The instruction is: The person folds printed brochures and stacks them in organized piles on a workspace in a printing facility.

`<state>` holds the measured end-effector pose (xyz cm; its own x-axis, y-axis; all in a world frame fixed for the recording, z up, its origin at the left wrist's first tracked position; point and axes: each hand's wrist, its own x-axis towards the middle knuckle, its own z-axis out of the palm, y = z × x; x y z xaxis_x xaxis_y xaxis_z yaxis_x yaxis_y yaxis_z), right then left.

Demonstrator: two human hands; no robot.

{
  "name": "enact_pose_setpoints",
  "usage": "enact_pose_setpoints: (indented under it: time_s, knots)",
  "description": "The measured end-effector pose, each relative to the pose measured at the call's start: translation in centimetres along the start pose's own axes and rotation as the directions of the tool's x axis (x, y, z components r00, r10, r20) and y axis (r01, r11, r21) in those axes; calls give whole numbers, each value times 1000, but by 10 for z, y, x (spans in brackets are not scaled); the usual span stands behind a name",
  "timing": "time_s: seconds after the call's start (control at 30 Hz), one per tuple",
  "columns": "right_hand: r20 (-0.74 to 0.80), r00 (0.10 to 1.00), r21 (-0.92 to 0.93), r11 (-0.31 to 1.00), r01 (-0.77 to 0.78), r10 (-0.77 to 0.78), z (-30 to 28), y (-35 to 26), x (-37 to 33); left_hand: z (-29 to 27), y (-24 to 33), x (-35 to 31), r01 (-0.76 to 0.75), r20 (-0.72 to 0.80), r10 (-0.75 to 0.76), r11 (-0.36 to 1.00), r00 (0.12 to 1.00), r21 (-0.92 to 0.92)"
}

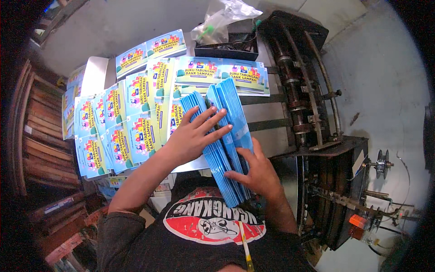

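Observation:
Two rows of light blue folded booklets [220, 170] stand packed side by side on edge, slanting toward my body, with a dark gap between them at the far end. My left hand [195, 135] lies across their upper edges, fingers stretched and spread over both rows. At the right side, my right hand [259, 174] grips the booklets near their close end, its thumb bent over the top edges. Behind and left, many flat printed booklet covers [139, 93] in blue, yellow and green overlap in stacks on the table.
A black tray [226, 53] of small items sits at the far side, a clear plastic bag [222, 22] over it. To the right stands a dark machine with rollers [297, 99]. Wooden slats [50, 149] line the left. A yellow-and-white stick [245, 247] lies against my shirt.

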<state>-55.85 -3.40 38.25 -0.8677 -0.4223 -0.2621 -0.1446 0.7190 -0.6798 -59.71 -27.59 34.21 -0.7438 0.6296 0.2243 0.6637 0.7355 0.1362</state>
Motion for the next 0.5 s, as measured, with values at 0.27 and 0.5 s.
enact_pose_setpoints:
  time_s: [0.27, 0.5]
  knots:
    - [-124, 960, -147, 962, 231, -250, 10, 8, 2, -1, 0, 2, 6, -61, -10, 998, 998, -70]
    - [-58, 973, -173, 962, 212, -225, 8, 2, 3, 1, -2, 3, -17, -5, 17, 1000, 1000, -11]
